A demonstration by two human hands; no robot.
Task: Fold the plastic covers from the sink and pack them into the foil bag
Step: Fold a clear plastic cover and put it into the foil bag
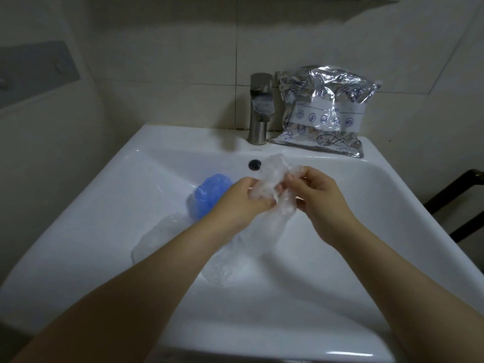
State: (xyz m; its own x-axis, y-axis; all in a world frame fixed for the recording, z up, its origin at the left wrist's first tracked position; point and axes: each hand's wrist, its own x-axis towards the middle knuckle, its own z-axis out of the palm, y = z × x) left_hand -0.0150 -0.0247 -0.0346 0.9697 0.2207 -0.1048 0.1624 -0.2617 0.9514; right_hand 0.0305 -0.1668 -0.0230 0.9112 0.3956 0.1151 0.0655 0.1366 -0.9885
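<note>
Head view: white sink [78, 210] spreads wide beneath both hands. Foil bag [323, 108] stands on the rim beyond the fingers, beside the tap [259, 108]. Clear cover [272, 184] hangs crumpled between the fingers above the basin. Left hand [243, 203] and right hand [322, 197] both pinch it, fingers curled. Blue cover [209, 192] lies just left of the left fingers. Another clear cover [157, 237] lies below it.
</note>
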